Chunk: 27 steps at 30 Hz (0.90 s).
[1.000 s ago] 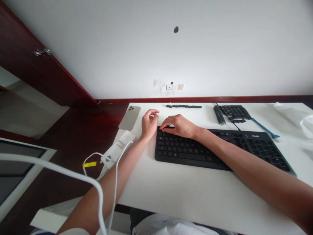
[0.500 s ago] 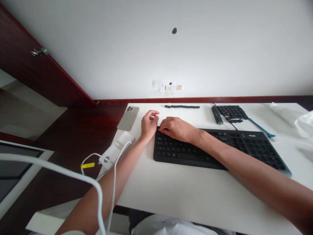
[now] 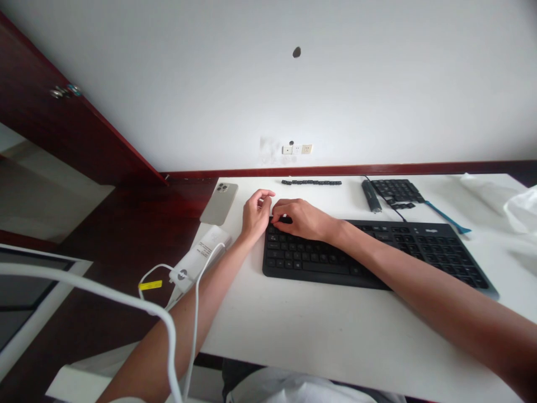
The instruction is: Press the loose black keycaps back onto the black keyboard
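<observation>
A black keyboard (image 3: 325,267) lies on the white table. My right hand (image 3: 300,218) reaches over its upper left corner, thumb and fingers curled into a pinch at the corner keys. What sits between those fingertips, if anything, is too small to make out. Just left of that corner, my left hand (image 3: 257,214) rests with its fingers loosely curved and apart, holding nothing that I can see. Behind both hands, small black keycaps (image 3: 311,182) form a row near the table's back edge. More keycaps (image 3: 398,191) are grouped at the back right.
A phone (image 3: 219,202) and a white power strip (image 3: 201,252) with cables lie along the left edge. At the back right are a dark cylindrical object (image 3: 371,196), a blue tool (image 3: 448,217) and a white plastic bag (image 3: 522,212). The wall stands behind the table.
My right hand's fingers have shifted slightly, with a wider gap now showing inside the pinch. My left hand stays almost in place. The view has moved very slightly.
</observation>
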Tool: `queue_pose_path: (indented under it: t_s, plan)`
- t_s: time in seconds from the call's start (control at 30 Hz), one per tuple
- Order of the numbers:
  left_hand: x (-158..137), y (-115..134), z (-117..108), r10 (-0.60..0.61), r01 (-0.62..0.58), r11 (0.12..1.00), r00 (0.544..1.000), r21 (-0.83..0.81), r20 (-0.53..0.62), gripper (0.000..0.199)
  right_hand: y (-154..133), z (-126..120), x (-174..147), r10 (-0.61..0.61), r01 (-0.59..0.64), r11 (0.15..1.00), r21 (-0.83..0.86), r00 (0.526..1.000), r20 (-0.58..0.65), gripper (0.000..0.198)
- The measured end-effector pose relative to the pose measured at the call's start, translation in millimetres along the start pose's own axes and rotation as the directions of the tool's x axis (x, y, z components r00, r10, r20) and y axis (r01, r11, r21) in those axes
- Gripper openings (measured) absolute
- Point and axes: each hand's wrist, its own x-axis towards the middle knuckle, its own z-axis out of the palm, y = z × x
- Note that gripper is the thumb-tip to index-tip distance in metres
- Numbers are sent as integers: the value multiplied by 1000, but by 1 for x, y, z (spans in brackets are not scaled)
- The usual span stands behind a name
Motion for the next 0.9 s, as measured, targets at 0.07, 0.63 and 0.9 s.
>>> queue_pose_path:
  t_s: [0.07, 0.63, 0.9]
  plan:
    - [0, 0, 0, -6, 6, 1000, 1000, 2, 2, 15, -4, -1, 0, 0, 2, 999, -39, 1000, 29, 13]
    - [-4, 10, -3, 27, -28, 1000, 983, 5, 180, 42, -23, -9, -5, 172, -136, 960, -245, 976, 132, 14]
    - [-4, 10, -3, -9, 14, 1000, 983, -27, 181, 41, -46, -2, -13, 191, -128, 944, -304, 964, 187, 63]
